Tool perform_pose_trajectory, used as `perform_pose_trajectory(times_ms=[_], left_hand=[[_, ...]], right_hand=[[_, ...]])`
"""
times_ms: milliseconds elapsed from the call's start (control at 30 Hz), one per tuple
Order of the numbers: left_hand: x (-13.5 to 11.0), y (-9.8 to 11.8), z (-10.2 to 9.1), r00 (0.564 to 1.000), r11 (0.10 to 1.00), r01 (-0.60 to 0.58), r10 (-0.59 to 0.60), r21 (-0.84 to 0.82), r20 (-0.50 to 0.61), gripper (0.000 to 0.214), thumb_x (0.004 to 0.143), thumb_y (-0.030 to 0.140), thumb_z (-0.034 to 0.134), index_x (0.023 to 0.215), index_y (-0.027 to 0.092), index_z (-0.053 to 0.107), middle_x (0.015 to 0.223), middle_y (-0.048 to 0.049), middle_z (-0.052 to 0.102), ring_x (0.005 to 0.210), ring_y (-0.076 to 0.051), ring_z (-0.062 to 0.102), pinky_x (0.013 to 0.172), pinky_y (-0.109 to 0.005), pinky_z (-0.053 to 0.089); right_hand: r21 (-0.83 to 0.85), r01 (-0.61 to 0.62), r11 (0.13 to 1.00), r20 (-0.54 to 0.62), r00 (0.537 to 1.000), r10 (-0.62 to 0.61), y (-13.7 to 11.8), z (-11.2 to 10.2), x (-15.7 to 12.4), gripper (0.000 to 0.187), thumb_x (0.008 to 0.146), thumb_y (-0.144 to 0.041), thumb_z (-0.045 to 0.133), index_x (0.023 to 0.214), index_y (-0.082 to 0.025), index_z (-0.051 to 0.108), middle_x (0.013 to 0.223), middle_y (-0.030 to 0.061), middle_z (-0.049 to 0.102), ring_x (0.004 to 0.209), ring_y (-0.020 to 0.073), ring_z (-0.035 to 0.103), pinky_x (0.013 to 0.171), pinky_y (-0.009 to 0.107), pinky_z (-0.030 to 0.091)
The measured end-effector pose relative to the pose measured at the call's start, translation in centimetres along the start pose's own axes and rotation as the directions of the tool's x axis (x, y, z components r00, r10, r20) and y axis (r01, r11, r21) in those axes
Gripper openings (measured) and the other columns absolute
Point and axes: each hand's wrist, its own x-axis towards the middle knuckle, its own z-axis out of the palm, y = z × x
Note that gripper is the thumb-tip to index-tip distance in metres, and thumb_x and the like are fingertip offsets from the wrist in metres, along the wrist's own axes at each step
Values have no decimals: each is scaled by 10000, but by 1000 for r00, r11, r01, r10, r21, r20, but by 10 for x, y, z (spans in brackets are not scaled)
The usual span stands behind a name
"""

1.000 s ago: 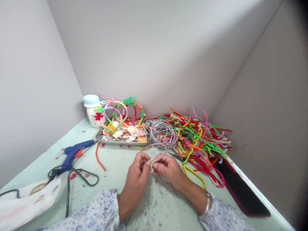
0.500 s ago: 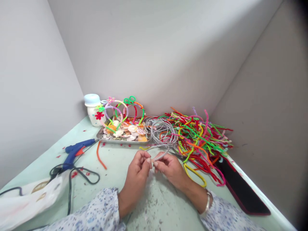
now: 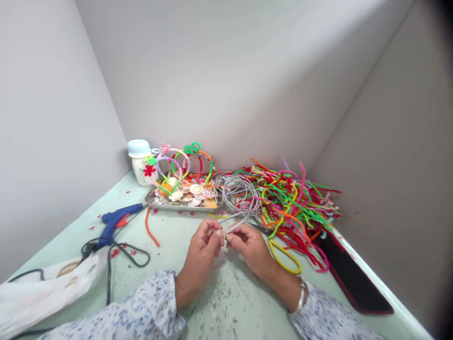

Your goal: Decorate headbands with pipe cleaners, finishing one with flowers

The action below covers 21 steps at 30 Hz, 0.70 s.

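Note:
My left hand [image 3: 205, 244] and my right hand [image 3: 249, 245] meet low over the table, thumbs and forefingers closed in a pinch. Between them runs a pale grey strand of wire [image 3: 238, 224], bent into a narrow loop that points away from me. A tiny pinkish bit shows at the fingertips, too small to name. Just beyond the hands lies a loose coil of grey wire [image 3: 241, 194]. To the right, a yellow loop handle [image 3: 285, 259] with dark metal beside it looks like scissors, partly hidden by my right hand.
Several fuzzy-wrapped headbands [image 3: 184, 163] stand in a metal tray [image 3: 184, 208] of seashells, beside a white jar [image 3: 140, 165]. A heap of pipe cleaners [image 3: 293, 198] covers the back right, near a black strip [image 3: 354, 274]. Left are a blue glue gun [image 3: 118, 219] and a white bag [image 3: 53, 295].
My hands stay pinched together at nearly the same spot; the fingers have shifted slightly on the wire. The view has turned a little, sliding the left-hand things rightward.

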Motion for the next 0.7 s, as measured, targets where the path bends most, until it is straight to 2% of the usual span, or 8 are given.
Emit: perform_pose_trajectory(times_ms=[167, 367, 500, 700], left_hand=[[-4, -2, 0, 1000, 998, -12, 13, 67, -19, 155, 900, 339, 444, 855, 193, 469, 579, 70, 415, 509, -83, 378, 483, -189, 324], [-5, -2, -2, 999, 976, -37, 40, 214, -12, 348, 901, 401, 425, 630, 182, 431, 521, 55, 400, 496, -93, 358, 493, -213, 297], [-3, -1, -2, 1000, 986, -1, -1, 170, 15, 373, 886, 412, 440, 595, 179, 431, 506, 52, 388, 475, -91, 343, 472, -216, 275], [0, -3, 0, 992, 993, 113, -114, 16, 61, 362, 858, 452, 460, 620, 181, 425, 496, 66, 351, 427, -76, 285, 412, -205, 227]], right_hand=[[-50, 1, 999, -21, 1000, -2, 0, 0, 1, 108, 811, -269, 609, 811, -169, 648, 719, 10, 644, 649, 138, 568, 636, 259, 458], [-83, 2, 997, -64, 998, -8, -3, 1, -1, 103, 794, -266, 615, 771, -169, 638, 683, 2, 630, 633, 136, 559, 625, 256, 453], [-91, 9, 996, -59, 998, -15, -7, 0, -2, 98, 787, -258, 620, 744, -172, 637, 666, 0, 626, 622, 135, 551, 619, 254, 446], [-49, -2, 999, -27, 1000, 1, -10, -1, -2, 120, 792, -289, 625, 747, -179, 642, 654, -1, 622, 618, 141, 553, 621, 259, 448]])
